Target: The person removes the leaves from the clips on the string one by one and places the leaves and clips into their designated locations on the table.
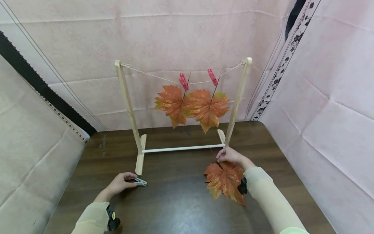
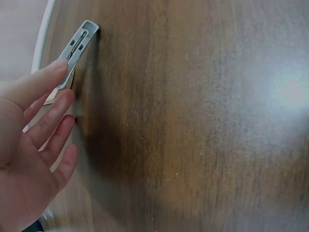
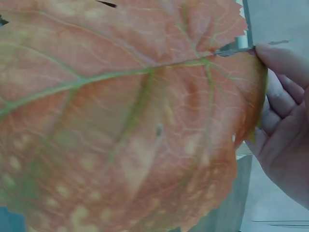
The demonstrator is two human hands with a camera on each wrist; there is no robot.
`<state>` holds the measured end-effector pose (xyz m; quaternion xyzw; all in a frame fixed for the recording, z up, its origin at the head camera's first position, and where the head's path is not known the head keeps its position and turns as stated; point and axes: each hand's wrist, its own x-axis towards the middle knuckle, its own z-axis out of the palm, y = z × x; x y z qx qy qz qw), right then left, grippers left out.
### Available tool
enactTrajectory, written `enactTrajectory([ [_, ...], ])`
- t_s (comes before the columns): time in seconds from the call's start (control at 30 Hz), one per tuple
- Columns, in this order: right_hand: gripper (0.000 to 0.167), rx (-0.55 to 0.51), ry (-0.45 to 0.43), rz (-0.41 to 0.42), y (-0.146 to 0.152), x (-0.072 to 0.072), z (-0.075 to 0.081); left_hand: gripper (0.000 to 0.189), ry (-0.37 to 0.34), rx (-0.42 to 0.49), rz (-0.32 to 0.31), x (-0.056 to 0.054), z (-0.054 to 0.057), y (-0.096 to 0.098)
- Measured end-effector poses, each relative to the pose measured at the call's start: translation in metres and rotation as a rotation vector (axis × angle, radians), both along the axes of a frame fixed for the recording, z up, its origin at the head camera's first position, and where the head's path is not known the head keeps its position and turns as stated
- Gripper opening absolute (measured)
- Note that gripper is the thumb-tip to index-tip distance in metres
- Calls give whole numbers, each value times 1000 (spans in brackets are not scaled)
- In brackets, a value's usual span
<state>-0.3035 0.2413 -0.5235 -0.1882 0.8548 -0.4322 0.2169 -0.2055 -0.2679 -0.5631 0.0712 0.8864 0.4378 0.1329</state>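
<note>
My left hand (image 1: 123,182) pinches a pale grey clothespin (image 1: 141,182) between thumb and fingertips, low over the table at the left. In the left wrist view the clothespin (image 2: 78,50) points away from the thumb, its metal spring showing. At the right, my right hand (image 1: 232,156) pinches the thin stem of an orange maple leaf (image 1: 225,182), whose blade hangs toward me. That leaf (image 3: 125,111) fills most of the right wrist view and hides some of the fingers. Two similar maple leaves (image 1: 172,102) hang on a string (image 1: 152,75), held by pink clothespins (image 1: 183,81).
A wooden frame with two posts (image 1: 127,104) carries the string. A white bar (image 1: 184,148) joins its feet (image 1: 140,162) near the tabletop. The dark wooden table (image 1: 175,208) is bordered by pale cloth walls (image 1: 87,39) at the back and sides.
</note>
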Motion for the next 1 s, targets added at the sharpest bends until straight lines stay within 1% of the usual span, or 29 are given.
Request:
enactTrajectory([
  [0.07,15,-3,14,-24,-1,1,-3,35,6,-15,1,0,-1,0],
  [0.2,13,17,40,-49,-2,1,-8,34,13,-14,-2,2,1,0],
  [0.3,12,28,59,-69,-3,2,-11,35,9,-24,12,3,2,0],
  [0.47,15,10,76,-111,-3,3,-12,37,-1,-28,19,4,6,1],
  [0.57,17,2,89,-120,-2,4,-9,37,8,-44,14,2,10,1],
  [0.67,19,5,109,-104,-1,6,-2,37,24,-61,26,-2,20,1],
  [0.73,19,7,122,-98,0,7,5,38,37,-68,35,-6,29,2],
  [0.8,19,4,138,-90,1,7,14,39,57,-57,37,-12,39,2],
  [0.87,18,-12,135,-98,0,7,24,41,82,-39,34,-19,51,2],
  [1.0,18,-61,131,-107,-5,4,42,45,143,14,19,-30,76,7],
])
